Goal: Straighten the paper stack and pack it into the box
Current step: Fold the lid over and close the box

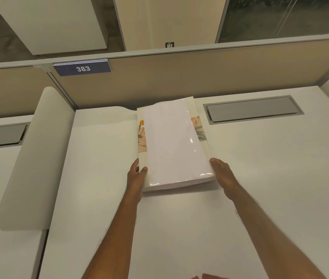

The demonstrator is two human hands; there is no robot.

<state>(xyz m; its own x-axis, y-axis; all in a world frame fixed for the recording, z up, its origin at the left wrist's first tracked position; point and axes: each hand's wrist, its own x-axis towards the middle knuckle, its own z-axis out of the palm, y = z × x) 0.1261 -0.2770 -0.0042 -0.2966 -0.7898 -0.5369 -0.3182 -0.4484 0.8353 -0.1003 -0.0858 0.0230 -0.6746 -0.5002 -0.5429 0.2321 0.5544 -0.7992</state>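
Note:
A thick white paper stack (171, 141) in a clear glossy wrap lies on the white desk (260, 178), its long side running away from me. Cream strips with a flower print show along both long sides, under or around the stack; whether they belong to a box I cannot tell. My left hand (137, 174) grips the near left corner, thumb on top and fingers at the side. My right hand (223, 176) lies flat against the near right side of the stack, fingers together.
A beige partition (179, 77) with a blue label "383" (82, 68) closes the desk's far edge. A grey cable hatch (252, 109) is set in the desk right of the stack. A white rounded divider (32, 158) stands at the left. Something reddish (205, 276) peeks in at the bottom edge.

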